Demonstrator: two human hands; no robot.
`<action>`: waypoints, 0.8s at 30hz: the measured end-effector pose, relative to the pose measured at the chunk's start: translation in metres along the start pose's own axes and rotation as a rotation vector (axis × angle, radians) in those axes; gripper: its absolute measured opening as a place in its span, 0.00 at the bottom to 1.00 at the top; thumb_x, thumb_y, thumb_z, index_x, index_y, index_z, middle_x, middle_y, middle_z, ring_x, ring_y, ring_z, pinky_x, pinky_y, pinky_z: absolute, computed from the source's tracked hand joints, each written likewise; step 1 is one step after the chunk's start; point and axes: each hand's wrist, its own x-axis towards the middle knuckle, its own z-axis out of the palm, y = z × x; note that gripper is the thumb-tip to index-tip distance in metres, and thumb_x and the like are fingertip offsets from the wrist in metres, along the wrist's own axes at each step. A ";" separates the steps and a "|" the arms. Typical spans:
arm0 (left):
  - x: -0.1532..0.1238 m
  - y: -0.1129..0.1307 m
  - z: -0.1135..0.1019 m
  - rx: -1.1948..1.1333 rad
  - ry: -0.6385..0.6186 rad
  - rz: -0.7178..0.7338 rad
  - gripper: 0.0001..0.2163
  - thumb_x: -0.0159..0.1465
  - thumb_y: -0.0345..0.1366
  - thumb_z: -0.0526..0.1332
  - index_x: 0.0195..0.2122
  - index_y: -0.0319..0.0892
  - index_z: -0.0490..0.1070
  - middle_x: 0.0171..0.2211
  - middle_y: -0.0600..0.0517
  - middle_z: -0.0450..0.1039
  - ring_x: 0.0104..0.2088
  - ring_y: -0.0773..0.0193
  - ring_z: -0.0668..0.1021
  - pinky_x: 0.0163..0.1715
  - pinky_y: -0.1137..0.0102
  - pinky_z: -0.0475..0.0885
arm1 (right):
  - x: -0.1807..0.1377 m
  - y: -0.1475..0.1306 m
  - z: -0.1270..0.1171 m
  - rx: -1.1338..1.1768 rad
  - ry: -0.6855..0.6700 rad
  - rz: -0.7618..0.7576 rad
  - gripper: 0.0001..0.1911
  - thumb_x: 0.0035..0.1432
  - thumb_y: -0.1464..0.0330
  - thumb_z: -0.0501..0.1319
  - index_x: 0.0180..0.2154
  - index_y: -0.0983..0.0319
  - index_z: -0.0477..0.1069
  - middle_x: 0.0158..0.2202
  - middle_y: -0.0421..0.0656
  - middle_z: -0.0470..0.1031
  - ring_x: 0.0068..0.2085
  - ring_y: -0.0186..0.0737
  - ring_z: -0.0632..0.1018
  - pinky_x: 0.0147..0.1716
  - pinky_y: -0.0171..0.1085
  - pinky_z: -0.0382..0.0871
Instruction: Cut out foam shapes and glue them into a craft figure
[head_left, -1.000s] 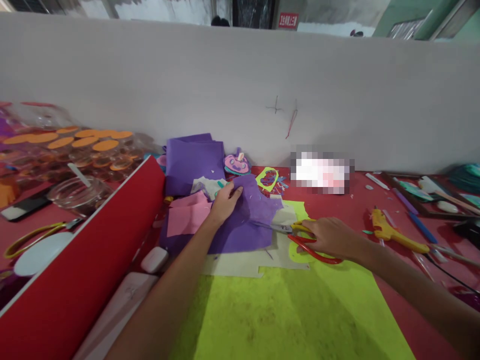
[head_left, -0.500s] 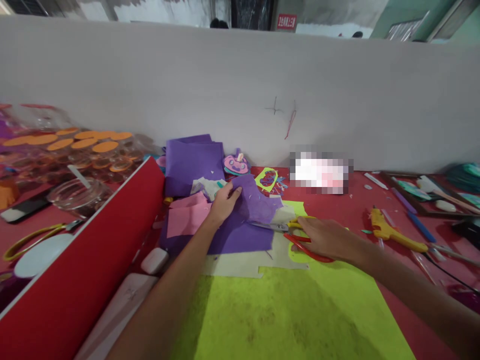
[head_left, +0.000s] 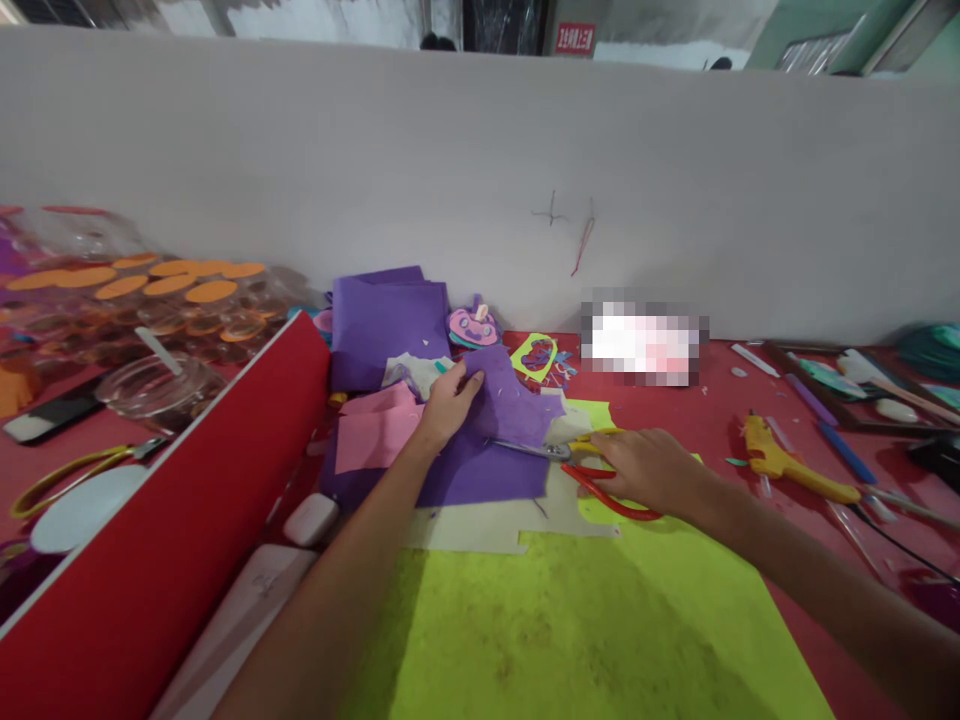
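The left hand (head_left: 452, 397) pinches the upper purple piece (head_left: 511, 398) between thumb and fingers, above a larger purple sheet (head_left: 480, 485); the right hand (head_left: 649, 470) has its fingers curled round the handles of the scissors (head_left: 559, 453), blades along the piece's lower edge; for a clean cut, it seems best to lift that edge clear of the sheet below, keep the pinching fingertips off the blade line, and turn the piece rather than twist the wrist
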 end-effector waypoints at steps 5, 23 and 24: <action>0.000 -0.001 0.000 -0.009 -0.005 -0.001 0.14 0.66 0.42 0.59 0.26 0.43 0.59 0.23 0.58 0.57 0.26 0.67 0.63 0.28 0.71 0.59 | 0.000 0.004 -0.004 0.017 -0.022 -0.008 0.29 0.63 0.43 0.57 0.47 0.60 0.77 0.39 0.52 0.84 0.37 0.58 0.84 0.31 0.43 0.69; 0.001 0.002 -0.001 -0.056 -0.002 0.004 0.13 0.66 0.44 0.59 0.28 0.43 0.64 0.25 0.55 0.64 0.29 0.65 0.67 0.31 0.71 0.65 | 0.012 0.001 -0.017 0.180 -0.107 -0.053 0.31 0.59 0.39 0.58 0.44 0.58 0.79 0.36 0.49 0.83 0.36 0.55 0.83 0.31 0.41 0.67; 0.001 0.001 -0.001 -0.055 -0.003 0.004 0.13 0.66 0.43 0.59 0.27 0.43 0.64 0.24 0.56 0.64 0.28 0.65 0.67 0.31 0.71 0.65 | 0.013 0.002 -0.017 0.170 -0.101 -0.057 0.31 0.59 0.39 0.58 0.44 0.58 0.79 0.35 0.49 0.83 0.36 0.55 0.83 0.31 0.40 0.66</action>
